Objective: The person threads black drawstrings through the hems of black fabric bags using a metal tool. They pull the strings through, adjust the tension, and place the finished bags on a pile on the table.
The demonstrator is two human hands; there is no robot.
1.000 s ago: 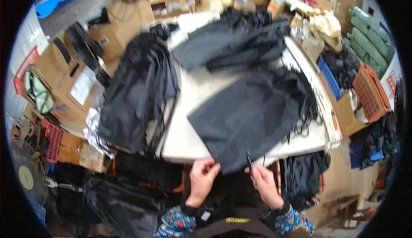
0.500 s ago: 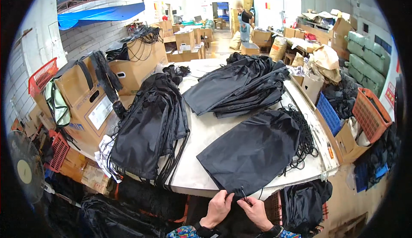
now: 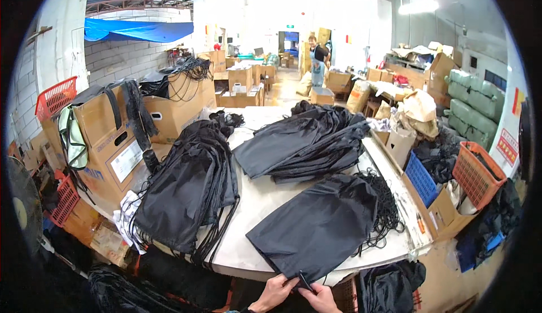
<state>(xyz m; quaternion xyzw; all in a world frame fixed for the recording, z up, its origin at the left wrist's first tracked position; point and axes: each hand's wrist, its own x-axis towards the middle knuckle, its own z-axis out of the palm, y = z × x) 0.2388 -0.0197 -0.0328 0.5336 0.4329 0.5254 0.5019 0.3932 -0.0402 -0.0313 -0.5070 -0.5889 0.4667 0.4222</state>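
A flat black drawstring bag is lying on the white table, its lower corner hanging over the near edge, right where both hands are meeting at the bottom of the view.

On the far left, a cardboard box is standing beside the table with dark straps draped over it, and two red baskets are showing near it. Next, one tall stack of black bags is sitting on the left part of the table, cords dangling off the edge. A second pile of black bags is spreading across the far middle. One tangle of black cords is lying just beside the single bag on its right. Further right, one blue crate and one orange basket are standing off the table.

The left hand is curling its fingers onto the bag's lower corner, touching the fabric. The right hand is closing on a small dark piece at that same corner, pinching it between thumb and fingers; whether it is a cord end or a tab is too small to tell.
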